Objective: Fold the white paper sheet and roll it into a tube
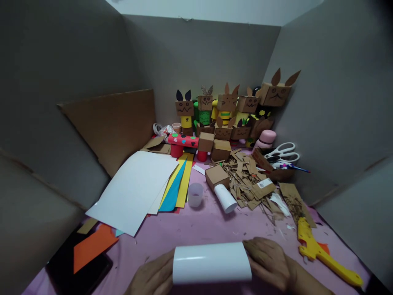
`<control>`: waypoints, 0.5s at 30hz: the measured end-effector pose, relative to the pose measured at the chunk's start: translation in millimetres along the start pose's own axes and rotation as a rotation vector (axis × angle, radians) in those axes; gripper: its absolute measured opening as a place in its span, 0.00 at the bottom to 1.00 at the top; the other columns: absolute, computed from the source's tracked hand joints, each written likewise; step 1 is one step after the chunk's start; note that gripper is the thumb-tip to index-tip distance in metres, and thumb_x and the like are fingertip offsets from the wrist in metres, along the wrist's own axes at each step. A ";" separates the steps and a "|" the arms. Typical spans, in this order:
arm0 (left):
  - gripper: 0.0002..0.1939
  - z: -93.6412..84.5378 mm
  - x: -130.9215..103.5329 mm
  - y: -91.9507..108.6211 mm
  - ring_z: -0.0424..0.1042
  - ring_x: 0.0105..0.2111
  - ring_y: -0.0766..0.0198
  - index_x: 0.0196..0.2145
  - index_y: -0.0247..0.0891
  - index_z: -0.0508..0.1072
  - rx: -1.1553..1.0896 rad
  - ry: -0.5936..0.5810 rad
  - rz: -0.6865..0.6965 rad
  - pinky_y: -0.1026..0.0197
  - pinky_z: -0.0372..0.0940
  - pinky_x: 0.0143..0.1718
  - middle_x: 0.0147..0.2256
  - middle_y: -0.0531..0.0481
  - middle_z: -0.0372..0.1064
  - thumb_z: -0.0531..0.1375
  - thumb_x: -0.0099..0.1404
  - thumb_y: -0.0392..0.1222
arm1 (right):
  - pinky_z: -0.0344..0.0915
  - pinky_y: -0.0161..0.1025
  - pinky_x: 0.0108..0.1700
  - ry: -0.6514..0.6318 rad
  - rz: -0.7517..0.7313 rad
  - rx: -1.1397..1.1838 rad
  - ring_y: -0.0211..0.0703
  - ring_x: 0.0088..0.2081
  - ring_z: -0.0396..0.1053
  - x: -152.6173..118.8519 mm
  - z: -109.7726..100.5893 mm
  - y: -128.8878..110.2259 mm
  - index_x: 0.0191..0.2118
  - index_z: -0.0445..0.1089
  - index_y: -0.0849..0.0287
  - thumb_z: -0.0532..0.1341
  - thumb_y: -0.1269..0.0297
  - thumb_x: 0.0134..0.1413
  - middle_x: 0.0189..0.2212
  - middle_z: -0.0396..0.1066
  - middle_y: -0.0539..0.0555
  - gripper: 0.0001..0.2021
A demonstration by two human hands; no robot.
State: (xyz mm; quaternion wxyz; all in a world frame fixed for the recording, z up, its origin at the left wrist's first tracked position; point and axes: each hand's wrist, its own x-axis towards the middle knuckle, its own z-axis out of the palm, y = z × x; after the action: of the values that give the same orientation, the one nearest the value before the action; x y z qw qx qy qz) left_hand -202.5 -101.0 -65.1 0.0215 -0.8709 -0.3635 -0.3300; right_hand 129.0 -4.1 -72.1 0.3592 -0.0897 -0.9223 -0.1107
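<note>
A white rolled paper tube [211, 263] lies sideways at the bottom centre, held at both ends. My left hand [155, 273] is closed on its left end, and my right hand [267, 262] has its fingers pressed together at the right end. The thumbs and fingertips are partly hidden by the tube. Beyond it on the pink cloth [184, 229], a smaller white tube [225, 198] leans against a cardboard box [217, 177]. A translucent cup [195, 194] stands upright to the left of that tube.
White sheets [135, 188] and coloured papers lie at left, near an orange piece [95, 246] and a dark tablet-like object [80, 266]. Cardboard scraps [245, 176], scissors [282, 153] and a yellow glue gun [319, 252] are at right. Cardboard animal figures [227, 102] line the back.
</note>
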 end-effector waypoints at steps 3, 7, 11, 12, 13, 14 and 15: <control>0.20 2.5 8.3 -8.0 0.72 0.47 0.64 0.58 0.35 0.61 0.015 0.036 0.088 0.68 0.68 0.46 0.46 0.44 0.74 0.45 0.70 0.32 | 0.71 0.40 0.32 0.054 -0.005 -0.020 0.43 0.29 0.75 -8.3 18.4 10.9 0.36 0.71 0.64 0.47 0.74 0.61 0.27 0.79 0.61 0.14; 0.21 11.5 20.1 -17.9 0.68 0.51 0.61 0.56 0.32 0.62 0.073 0.107 0.133 0.62 0.67 0.48 0.43 0.39 0.76 0.44 0.68 0.27 | 0.68 0.39 0.26 0.106 0.018 -0.074 0.43 0.24 0.72 -6.3 30.7 25.5 0.38 0.70 0.64 0.50 0.76 0.59 0.25 0.77 0.61 0.11; 0.19 18.0 30.4 -27.4 0.65 0.54 0.60 0.52 0.30 0.66 0.117 0.168 0.129 0.61 0.67 0.49 0.40 0.38 0.76 0.44 0.68 0.27 | 0.67 0.38 0.26 0.152 0.051 -0.128 0.43 0.25 0.71 -3.3 38.2 36.3 0.38 0.70 0.64 0.51 0.77 0.59 0.26 0.77 0.61 0.10; 0.18 19.1 32.3 -29.4 0.65 0.54 0.61 0.51 0.30 0.67 0.128 0.180 0.123 0.62 0.67 0.49 0.40 0.38 0.77 0.44 0.69 0.27 | 0.67 0.38 0.26 0.163 0.055 -0.139 0.43 0.25 0.71 -3.0 39.6 37.9 0.38 0.70 0.64 0.51 0.77 0.59 0.26 0.77 0.61 0.10; 0.17 20.0 33.8 -31.3 0.65 0.54 0.61 0.50 0.30 0.68 0.137 0.188 0.119 0.63 0.66 0.50 0.40 0.39 0.77 0.45 0.69 0.28 | 0.67 0.38 0.26 0.173 0.058 -0.148 0.42 0.25 0.71 -2.8 40.8 39.0 0.38 0.70 0.64 0.51 0.77 0.59 0.26 0.77 0.61 0.10; 0.17 21.0 34.9 -33.1 0.66 0.53 0.62 0.49 0.30 0.68 0.143 0.195 0.120 0.64 0.66 0.50 0.40 0.39 0.77 0.45 0.69 0.28 | 0.67 0.38 0.26 0.182 0.060 -0.156 0.42 0.25 0.71 -2.4 41.8 39.8 0.38 0.70 0.64 0.51 0.77 0.59 0.26 0.77 0.60 0.10; 0.16 21.9 35.5 -34.9 0.66 0.53 0.62 0.48 0.31 0.69 0.146 0.201 0.126 0.64 0.66 0.50 0.40 0.40 0.77 0.45 0.69 0.28 | 0.67 0.38 0.26 0.189 0.065 -0.162 0.42 0.25 0.71 -1.9 42.5 40.3 0.38 0.70 0.63 0.51 0.76 0.59 0.26 0.77 0.60 0.11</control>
State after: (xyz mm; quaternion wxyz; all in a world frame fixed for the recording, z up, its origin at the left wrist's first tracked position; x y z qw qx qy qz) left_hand -194.5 -47.3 -68.4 0.1418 -0.8506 -0.3272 -0.3864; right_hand 112.9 45.8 -98.2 0.4397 -0.1375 -0.8689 -0.1812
